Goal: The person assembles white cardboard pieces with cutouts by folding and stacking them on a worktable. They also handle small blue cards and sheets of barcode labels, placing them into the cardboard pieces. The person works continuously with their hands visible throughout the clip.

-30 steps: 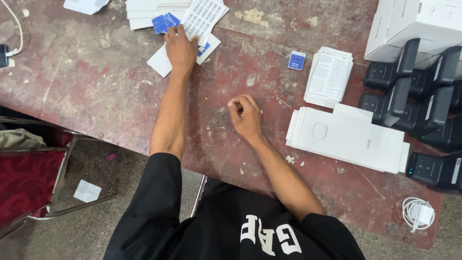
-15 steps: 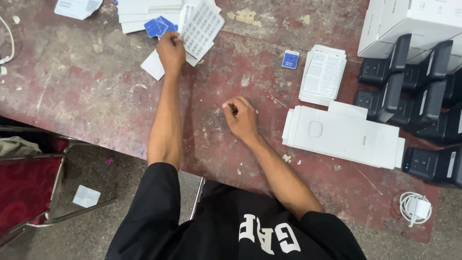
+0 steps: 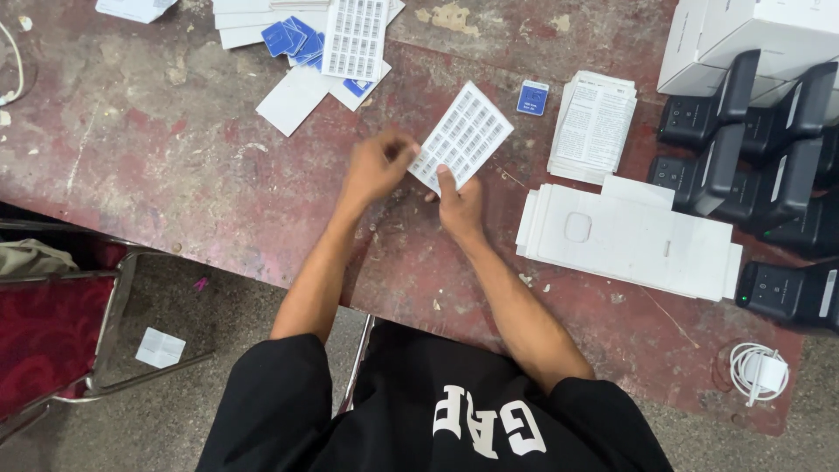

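A label sheet (image 3: 461, 135) is hovering over the middle of the counter (image 3: 157, 175), between the left hand (image 3: 374, 166) and the right hand (image 3: 460, 205). Farther off, another sheet (image 3: 355, 37) is lying on a pile of cards (image 3: 293, 39). To the right, a leaflet stack (image 3: 594, 127) is sitting behind flat cartons (image 3: 629, 236), with the chargers (image 3: 743, 166) lying further right.

The white rectangular paper label sheet (image 3: 461, 135) looks thin and matt. The reddish worn table top (image 3: 157, 157) is rough, scratched and patchy. At right, the black plastic devices (image 3: 743, 131) have a smooth, slightly glossy finish. The flattened white cardboard sleeves (image 3: 629, 236) look matt.
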